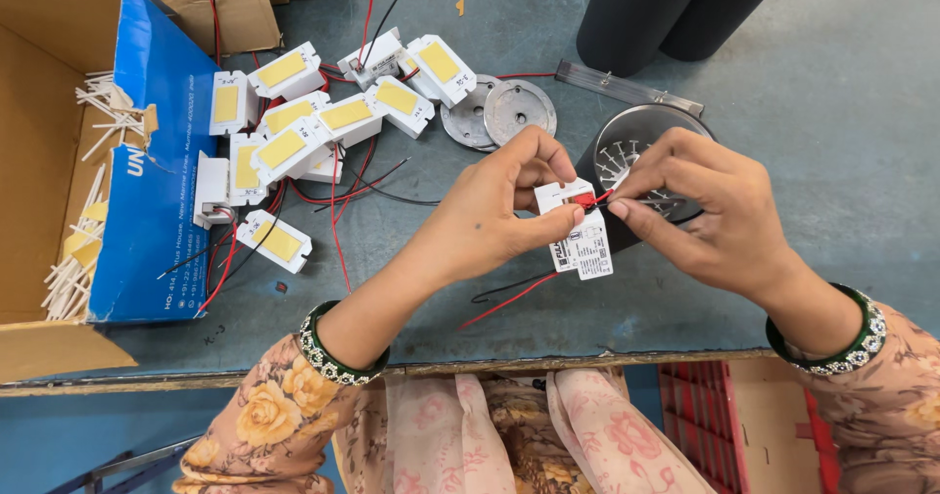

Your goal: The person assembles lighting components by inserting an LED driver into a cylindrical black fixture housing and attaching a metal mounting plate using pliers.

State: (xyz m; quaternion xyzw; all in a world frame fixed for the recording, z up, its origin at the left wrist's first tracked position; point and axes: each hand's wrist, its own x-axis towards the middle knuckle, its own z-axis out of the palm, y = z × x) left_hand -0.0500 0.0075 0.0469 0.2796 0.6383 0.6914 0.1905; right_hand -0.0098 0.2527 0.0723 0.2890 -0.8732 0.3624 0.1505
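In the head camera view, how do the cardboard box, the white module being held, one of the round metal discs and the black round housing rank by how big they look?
1. Cardboard box, cut off by the frame.
2. Black round housing, partly hidden by the hands.
3. White module and round metal disc: they look alike, and the module is held nearer the camera, so unranked.
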